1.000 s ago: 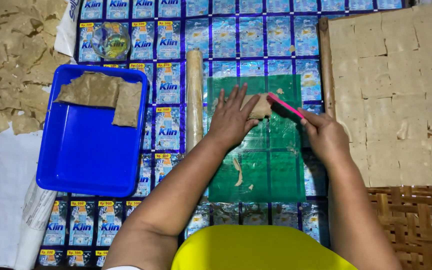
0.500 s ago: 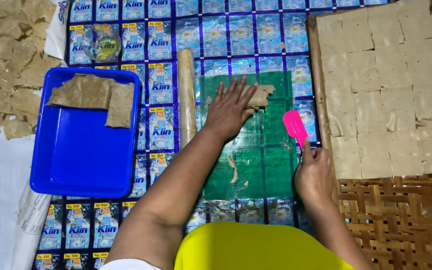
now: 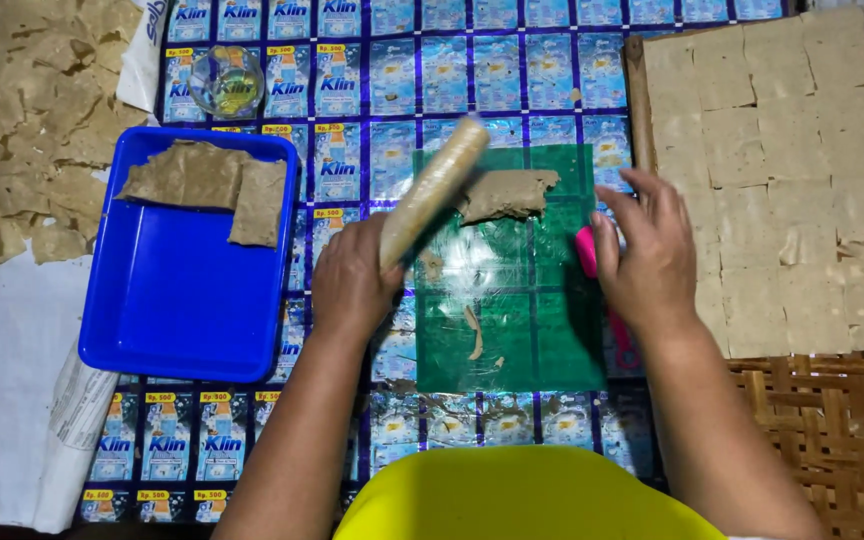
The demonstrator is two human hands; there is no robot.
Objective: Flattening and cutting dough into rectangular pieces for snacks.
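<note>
The mat of blue printed sachets (image 3: 512, 70) covers the middle of the floor, with the pale slab of cut dough squares (image 3: 782, 170) along its right edge and a heap of dried scraps (image 3: 22, 130) on white cloth at far left; woven matting (image 3: 832, 420) shows at lower right. The blue tray (image 3: 192, 300) lies left of centre, two flat brown dough pieces (image 3: 202, 180) against its top rim, most of its floor bare. The green plastic sheet (image 3: 512, 300) lies between the forearms, which reach in from the bottom edge over a yellow garment (image 3: 522, 500). The left hand (image 3: 352, 285) is clenched around the lower end of the rolling pin (image 3: 432, 190), lifted and tilted up to the right, its tip near the flattened dough lump (image 3: 507, 192) at the sheet's top edge. The right hand (image 3: 652, 255) hovers over the sheet's right border, fingers loose and spread, above the pink scraper (image 3: 588, 250); whether it touches is unclear. A small glass dish (image 3: 227, 80) sits above the tray.
</note>
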